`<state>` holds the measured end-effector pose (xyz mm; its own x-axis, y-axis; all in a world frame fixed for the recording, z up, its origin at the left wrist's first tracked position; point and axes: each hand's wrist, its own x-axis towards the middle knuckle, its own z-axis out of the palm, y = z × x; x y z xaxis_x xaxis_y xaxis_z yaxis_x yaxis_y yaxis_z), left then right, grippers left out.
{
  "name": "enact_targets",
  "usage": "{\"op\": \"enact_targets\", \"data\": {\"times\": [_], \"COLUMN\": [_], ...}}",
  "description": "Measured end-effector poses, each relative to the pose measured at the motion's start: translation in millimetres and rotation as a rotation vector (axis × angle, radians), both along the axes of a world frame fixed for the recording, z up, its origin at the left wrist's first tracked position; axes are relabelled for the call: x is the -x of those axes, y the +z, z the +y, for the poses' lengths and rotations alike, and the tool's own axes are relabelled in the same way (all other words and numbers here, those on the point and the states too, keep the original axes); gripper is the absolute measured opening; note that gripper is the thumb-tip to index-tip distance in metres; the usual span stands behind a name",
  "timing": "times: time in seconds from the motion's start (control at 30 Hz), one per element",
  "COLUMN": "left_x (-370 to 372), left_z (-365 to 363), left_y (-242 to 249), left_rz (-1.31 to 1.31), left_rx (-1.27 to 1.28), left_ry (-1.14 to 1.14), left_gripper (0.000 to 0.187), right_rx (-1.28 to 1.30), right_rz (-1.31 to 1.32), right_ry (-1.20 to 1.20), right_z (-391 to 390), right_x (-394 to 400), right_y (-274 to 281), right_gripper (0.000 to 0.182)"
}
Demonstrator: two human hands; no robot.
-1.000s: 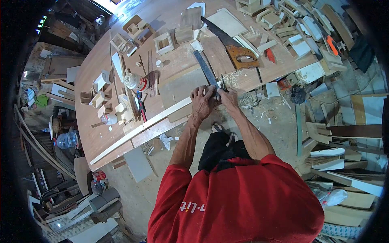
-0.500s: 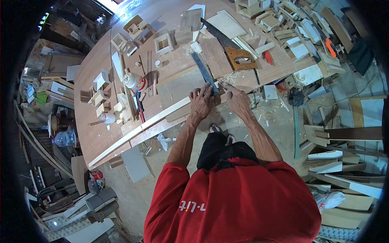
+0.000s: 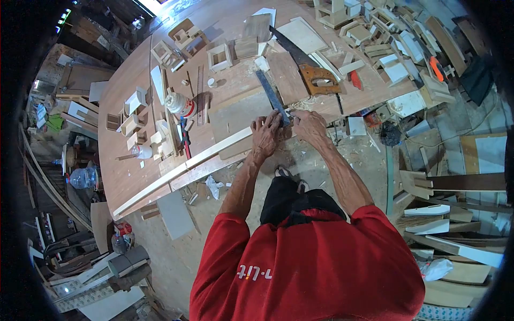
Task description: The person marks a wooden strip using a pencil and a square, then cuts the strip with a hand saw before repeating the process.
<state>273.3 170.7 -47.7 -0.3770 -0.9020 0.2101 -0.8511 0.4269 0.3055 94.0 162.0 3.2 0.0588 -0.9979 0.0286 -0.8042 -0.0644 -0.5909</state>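
A long pale wooden strip (image 3: 201, 158) lies along the near edge of the workbench. Across its right end is a flat blue-grey metal straightedge (image 3: 271, 95), pointing away from me. My left hand (image 3: 265, 131) presses down with bent fingers over the strip and the straightedge's near end, holding both. Just right of the straightedge, my right hand (image 3: 310, 127) is closed, its fingertips drawn together by the strip's end. Whatever is between those fingertips is too small or hidden to make out. A handsaw (image 3: 319, 80) with a wooden handle rests beyond my right hand.
On the workbench (image 3: 128, 176) are a glue bottle (image 3: 180, 105), a red-and-black tool (image 3: 186, 136), a red piece (image 3: 355, 79) and small wooden frames (image 3: 219, 57). Wood offcuts (image 3: 428, 208) crowd the right side. A large plastic bottle (image 3: 83, 177) stands at left.
My right hand has moved slightly left toward the straightedge, and its extended index finger has curled in. My left hand, the strip and the straightedge hold their places.
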Motion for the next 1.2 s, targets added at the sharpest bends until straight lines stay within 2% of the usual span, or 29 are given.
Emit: {"op": "enact_targets", "data": {"times": [0.1, 0.17, 0.2, 0.27, 0.3, 0.37, 0.47, 0.77, 0.87, 0.93, 1.1, 1.17, 1.2], "left_x": [-1, -1, 0, 0, 0, -1, 0, 0, -1, 0, 0, -1, -2], "left_z": [1, 1, 0, 1, 1, 1, 1, 0, 0, 2, 0, 2, 2], "left_y": [-1, -1, -1, 0, 1, 2, 4, 2, 0, 3, 1, 1, 1], "left_rz": [-0.005, -0.01, -0.001, 0.009, 0.012, 0.012, 0.023, 0.005, 0.017, 0.03, 0.006, -0.014, -0.004], "left_rx": [-0.006, 0.003, 0.025, 0.049, 0.031, 0.01, 0.013, 0.021, 0.026, 0.026, 0.014, 0.009, -0.008], "left_ry": [0.002, 0.001, -0.005, -0.019, -0.016, -0.012, -0.007, 0.006, -0.011, 0.0, -0.004, -0.004, -0.005], "left_gripper": [0.047, 0.047, 0.048, 0.05, 0.05, 0.049, 0.049, 0.047, 0.056, 0.046, 0.047, 0.046, 0.047], "right_rx": [0.116, -0.107, -0.106, -0.382, -0.376, -0.167, -0.135, -0.142, -0.13, -0.128, -0.123, -0.457, -0.457], "right_rz": [-0.026, 0.088, 0.087, 0.208, 0.213, 0.058, 0.021, -0.002, -0.01, -0.011, -0.001, 0.308, 0.307], "right_ry": [0.029, 0.105, 0.105, 0.176, 0.173, 0.034, 0.008, 0.022, 0.027, 0.029, 0.088, 0.212, 0.208], "right_z": [-8, -14, -17, -18, -19, -13, -10, -8, -8, -9, -15, -19, -14], "right_x": [1, 3, 6, 11, 14, 16, 12, 5, 4, 3, 6, 9, 12], "right_y": [-14, 14, 31, 57, 54, 34, 18, 16, 15, 11, 22, 60, 55], "right_gripper": [0.02, 0.021, 0.021, 0.031, 0.031, 0.03, 0.029, 0.029, 0.029, 0.029, 0.03, 0.029, 0.029]}}
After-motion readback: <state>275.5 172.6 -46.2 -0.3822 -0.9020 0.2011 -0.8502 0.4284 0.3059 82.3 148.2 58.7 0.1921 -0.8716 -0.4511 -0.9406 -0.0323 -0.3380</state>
